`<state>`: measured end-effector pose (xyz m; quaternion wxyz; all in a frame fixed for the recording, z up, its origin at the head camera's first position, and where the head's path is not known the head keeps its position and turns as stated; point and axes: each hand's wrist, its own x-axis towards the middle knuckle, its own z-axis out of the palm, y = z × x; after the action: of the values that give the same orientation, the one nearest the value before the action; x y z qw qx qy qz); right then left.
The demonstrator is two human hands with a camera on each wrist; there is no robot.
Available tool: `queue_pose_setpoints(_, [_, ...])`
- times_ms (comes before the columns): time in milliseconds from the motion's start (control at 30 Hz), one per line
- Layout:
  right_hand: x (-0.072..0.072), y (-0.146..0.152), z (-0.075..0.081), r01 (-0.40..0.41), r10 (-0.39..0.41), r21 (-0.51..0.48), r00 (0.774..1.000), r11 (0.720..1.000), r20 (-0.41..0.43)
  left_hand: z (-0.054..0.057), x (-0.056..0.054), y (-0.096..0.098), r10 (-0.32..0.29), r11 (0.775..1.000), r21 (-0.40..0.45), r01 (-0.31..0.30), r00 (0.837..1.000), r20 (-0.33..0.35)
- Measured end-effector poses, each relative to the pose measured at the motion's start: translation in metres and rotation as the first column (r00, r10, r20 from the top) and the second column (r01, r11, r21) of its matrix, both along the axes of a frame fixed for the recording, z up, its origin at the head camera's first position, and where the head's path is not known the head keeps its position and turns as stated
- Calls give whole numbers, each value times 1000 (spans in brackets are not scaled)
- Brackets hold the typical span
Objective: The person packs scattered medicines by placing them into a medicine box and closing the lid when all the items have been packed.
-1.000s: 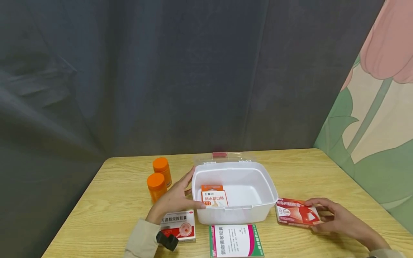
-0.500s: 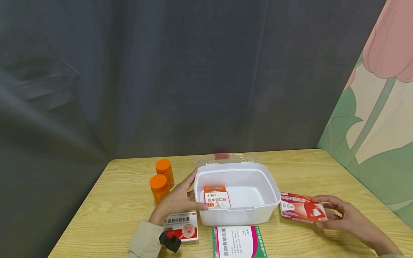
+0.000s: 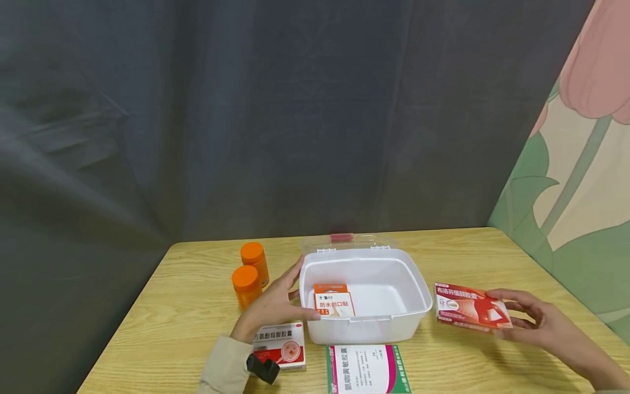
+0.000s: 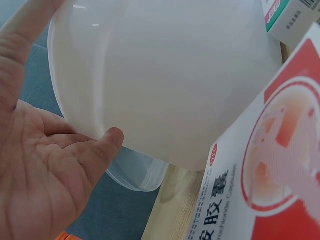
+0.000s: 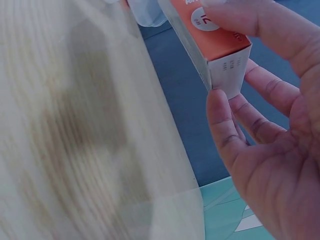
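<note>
My left hand (image 3: 273,306) lies spread along the left end of a white plastic storage box (image 3: 369,331). Its thumb touches the front rim and the fingers reach toward the back left corner. In the left wrist view, the fingers touch the box's smooth white wall (image 4: 165,85). To the right, my right hand (image 3: 546,324) pinches a red and white medicine box (image 3: 470,307) by its right end, tilted and raised off the table. The right wrist view shows thumb and fingertips against this carton (image 5: 225,50). An orange and white adhesive-bandage box (image 3: 334,304) lies inside the storage box at left.
Two orange-capped bottles (image 3: 246,285) stand left of the storage box. A red and white capsule box (image 3: 290,350) lies by my left wrist, and a green and white one (image 3: 366,369) in front. The transparent lid (image 3: 366,241) hangs open behind. A dark curtain (image 3: 315,120) backs the table.
My right hand has lifted the medicine box off the table and tilted it, shifting slightly right. My left hand stays at the storage box. The whole view has drifted a little.
</note>
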<state>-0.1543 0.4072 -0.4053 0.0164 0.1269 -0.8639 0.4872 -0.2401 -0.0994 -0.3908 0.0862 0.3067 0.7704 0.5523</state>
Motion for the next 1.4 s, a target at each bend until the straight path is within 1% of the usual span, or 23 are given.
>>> queue_pose_setpoints(100, [1, 0, 2, 12, -12, -2, 1000, 1000, -16, 1, 0, 0, 7, 1000, -9, -7, 1000, 6])
queue_pose_setpoints(300, [2, 3, 7, 31, -30, -47, 999, 998, 16, 2, -2, 2, -5, 1000, -5, 5, 1000, 3])
queue_pose_setpoints(400, [3, 4, 10, 42, -42, -42, 999, 998, -1, 2, -3, 2, -15, 1000, 4, 15, 1000, 6])
queue_pose_setpoints(467, [2, 4, 12, 46, -47, -29, 998, 999, -29, 2, -3, 3, -16, 1000, 6, 16, 1000, 8])
queue_pose_setpoints(667, [0, -2, 21, 22, -24, -22, 997, 1000, -79, 2, -3, 2, -8, 1000, 3, 8, 1000, 9])
queue_pose_setpoints(900, [-5, -12, 34, -21, 18, -41, 997, 999, -74, 1, 0, 1, -15, 1000, 16, 14, 1000, 18])
queue_pose_setpoints(1067, [-6, -22, 39, -40, 37, -31, 994, 999, -107, -1, -1, 1, -11, 1000, 16, 11, 1000, 8])
queue_pose_setpoints(1133, [-6, -27, 41, -56, 51, -36, 993, 998, -109, -1, -1, 1, -11, 1000, 17, 11, 1000, 7])
queue_pose_setpoints(1300, [-9, -42, 48, -84, 78, -77, 994, 993, -74, -1, 0, 0, -6, 1000, 7, 6, 1000, 7])
queue_pose_setpoints(1400, [-12, -52, 53, -100, 93, -88, 992, 991, -83, 0, -1, -1, -2, 1000, 1, 2, 1000, 6])
